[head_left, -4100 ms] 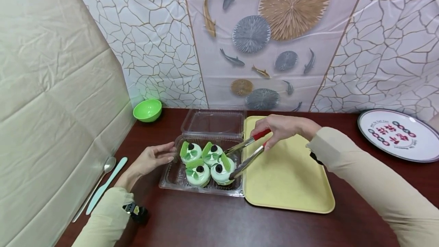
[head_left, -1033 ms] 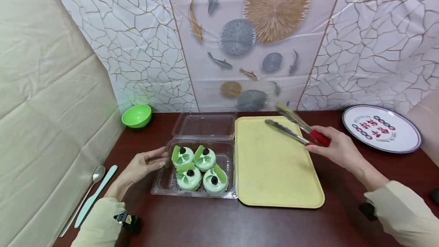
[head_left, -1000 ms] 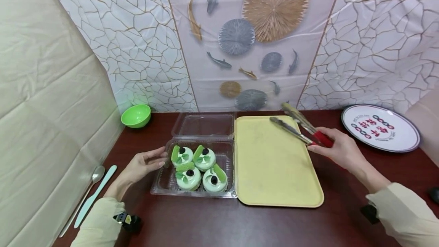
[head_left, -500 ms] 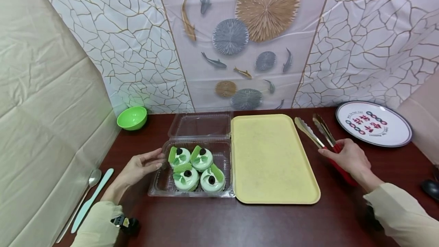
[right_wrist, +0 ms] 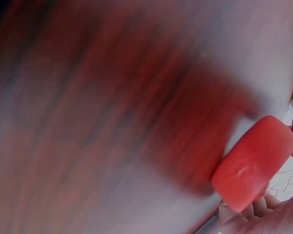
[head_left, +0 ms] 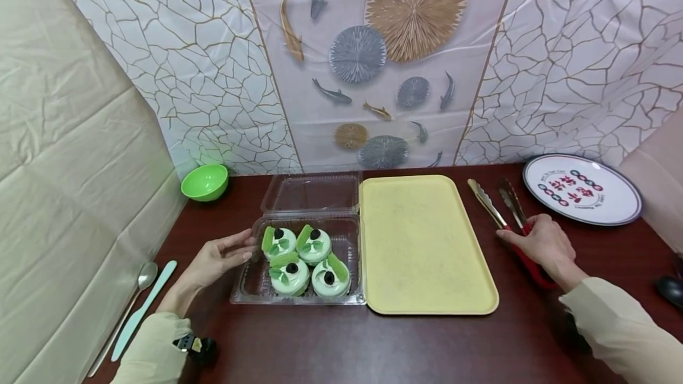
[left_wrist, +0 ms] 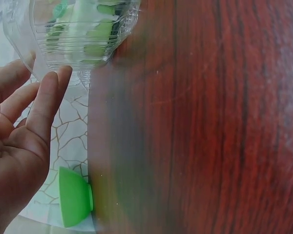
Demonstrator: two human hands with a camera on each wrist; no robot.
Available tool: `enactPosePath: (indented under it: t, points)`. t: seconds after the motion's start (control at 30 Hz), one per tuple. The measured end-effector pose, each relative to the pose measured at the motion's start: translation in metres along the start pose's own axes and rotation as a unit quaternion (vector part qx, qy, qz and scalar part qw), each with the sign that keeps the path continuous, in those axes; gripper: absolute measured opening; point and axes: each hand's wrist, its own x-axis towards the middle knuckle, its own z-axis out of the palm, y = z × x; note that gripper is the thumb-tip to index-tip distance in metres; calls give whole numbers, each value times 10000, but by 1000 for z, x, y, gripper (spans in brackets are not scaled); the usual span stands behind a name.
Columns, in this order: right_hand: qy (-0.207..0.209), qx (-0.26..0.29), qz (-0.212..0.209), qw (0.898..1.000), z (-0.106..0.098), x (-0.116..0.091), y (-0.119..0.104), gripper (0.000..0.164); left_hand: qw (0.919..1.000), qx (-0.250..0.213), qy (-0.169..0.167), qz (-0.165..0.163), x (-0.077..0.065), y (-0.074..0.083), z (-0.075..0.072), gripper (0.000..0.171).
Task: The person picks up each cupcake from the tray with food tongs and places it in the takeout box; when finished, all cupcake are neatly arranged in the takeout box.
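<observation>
My right hand (head_left: 545, 245) grips a pair of tongs (head_left: 525, 256) by its red handles, to the right of the tray and low over the table. The tongs' metal arms point away from me, spread apart with nothing between them. In the right wrist view a red handle end (right_wrist: 256, 161) shows large over the table. My left hand (head_left: 214, 264) has its fingers extended, fingertips right at the left rim of a clear plastic container (head_left: 248, 295). Several small cakes (head_left: 290, 277) with white-green cream, dark berries and green leaves sit inside it. Its clear lid (head_left: 315, 193) lies folded back.
A yellow tray (head_left: 427, 248) adjoins the container's right side. A white patterned plate (head_left: 581, 188) stands at the back right, a green bowl (head_left: 205, 182) at the back left. A spoon (head_left: 146, 276) and a pale knife (head_left: 143, 313) lie at the left edge.
The tongs went from the lower right cake, across the tray, to the table right of it. My left hand stayed at the container's left rim. The camera view shifted slightly.
</observation>
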Motion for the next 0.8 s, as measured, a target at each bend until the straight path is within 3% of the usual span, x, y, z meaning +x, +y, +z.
enactPosePath:
  t: [0.43,0.8]
  points:
    - [177,-83,223,9996,9,1,-11,83,9998,199,88,-15,2,-3,1,62]
    - [251,-151,376,9989,11,2,-18,87,9999,61,79,-55,1,-2,-1,61]
